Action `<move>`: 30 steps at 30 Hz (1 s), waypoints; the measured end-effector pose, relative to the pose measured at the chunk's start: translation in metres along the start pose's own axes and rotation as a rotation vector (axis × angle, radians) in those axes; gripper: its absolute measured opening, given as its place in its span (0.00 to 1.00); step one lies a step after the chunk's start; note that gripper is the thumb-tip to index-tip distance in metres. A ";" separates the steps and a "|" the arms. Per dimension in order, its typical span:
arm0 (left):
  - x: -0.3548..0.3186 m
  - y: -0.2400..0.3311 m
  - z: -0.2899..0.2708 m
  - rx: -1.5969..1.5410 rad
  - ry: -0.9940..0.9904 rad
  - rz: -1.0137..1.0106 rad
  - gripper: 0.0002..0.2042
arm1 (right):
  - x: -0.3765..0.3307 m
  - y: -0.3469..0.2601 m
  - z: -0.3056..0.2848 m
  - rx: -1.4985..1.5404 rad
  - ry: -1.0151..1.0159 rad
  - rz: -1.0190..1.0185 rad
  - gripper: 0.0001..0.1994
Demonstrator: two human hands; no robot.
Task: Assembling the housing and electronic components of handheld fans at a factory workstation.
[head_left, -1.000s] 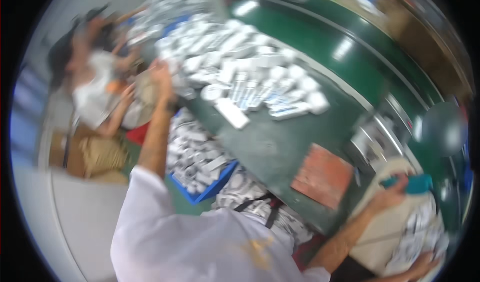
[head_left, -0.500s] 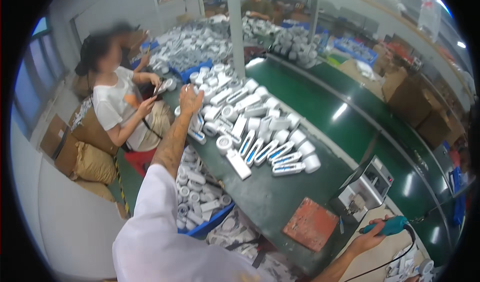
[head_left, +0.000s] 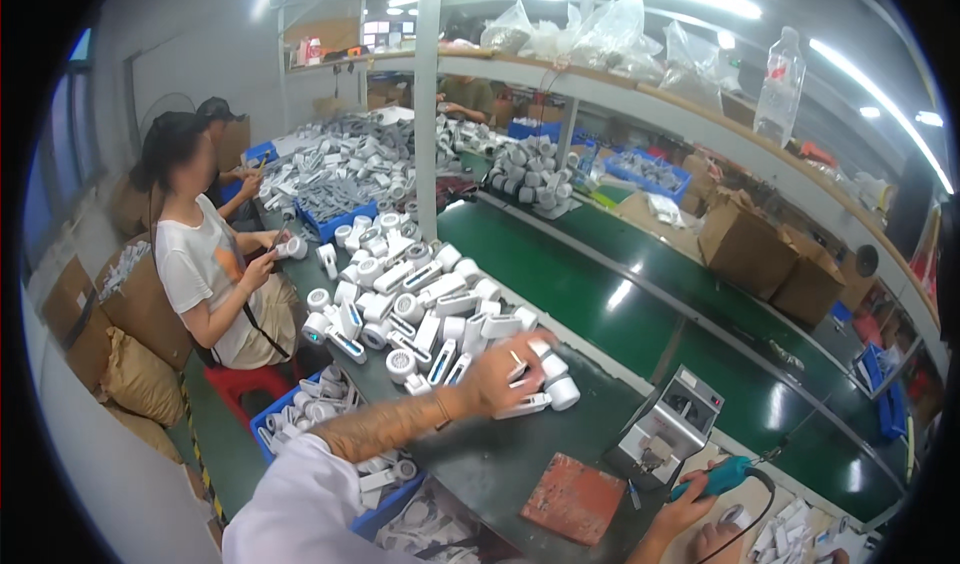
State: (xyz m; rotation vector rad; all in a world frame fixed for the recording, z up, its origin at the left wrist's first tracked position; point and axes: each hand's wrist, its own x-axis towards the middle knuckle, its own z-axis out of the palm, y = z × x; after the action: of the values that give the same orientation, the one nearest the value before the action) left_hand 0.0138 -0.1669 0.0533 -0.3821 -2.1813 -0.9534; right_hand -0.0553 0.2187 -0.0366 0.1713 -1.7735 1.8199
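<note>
My left hand [head_left: 505, 372] reaches out over the dark bench and closes its fingers on a white plastic part [head_left: 528, 368] at the near end of a heap of white parts [head_left: 415, 309]. My right hand [head_left: 690, 504] at the lower right holds a teal electric screwdriver [head_left: 722, 476] with a black cable. A reddish-brown mat [head_left: 577, 498] lies on the bench between my two arms.
A small grey machine [head_left: 668, 431] stands beside the mat. A green conveyor belt [head_left: 620, 314] runs behind the bench. A seated person in a white shirt [head_left: 205, 264] works at the left. Blue bins of parts [head_left: 310, 419] sit below; cardboard boxes [head_left: 770, 259] stand at the right.
The view has swung upward and steadied. My left hand has drawn back from the far end of the heap to its near end and grasped a part. The right hand still holds the screwdriver.
</note>
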 end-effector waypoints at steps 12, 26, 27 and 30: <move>-0.062 0.062 0.124 -0.271 -0.115 -0.061 0.07 | -0.004 0.023 0.002 0.125 0.022 -0.030 0.10; -0.134 0.040 0.092 -0.131 0.147 -0.409 0.18 | -0.014 0.004 0.011 0.141 0.101 -0.058 0.08; -0.135 0.040 0.089 -0.114 0.121 -0.539 0.19 | -0.015 0.003 0.012 0.143 0.104 -0.051 0.08; -0.133 0.038 0.092 -0.083 0.122 -0.653 0.19 | -0.015 0.003 0.009 0.105 0.092 -0.025 0.09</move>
State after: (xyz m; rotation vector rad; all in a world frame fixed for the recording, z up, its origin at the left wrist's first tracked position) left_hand 0.0814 -0.0719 -0.0652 0.3750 -2.1872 -1.3697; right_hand -0.0475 0.2055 -0.0456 0.1482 -1.6078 1.8736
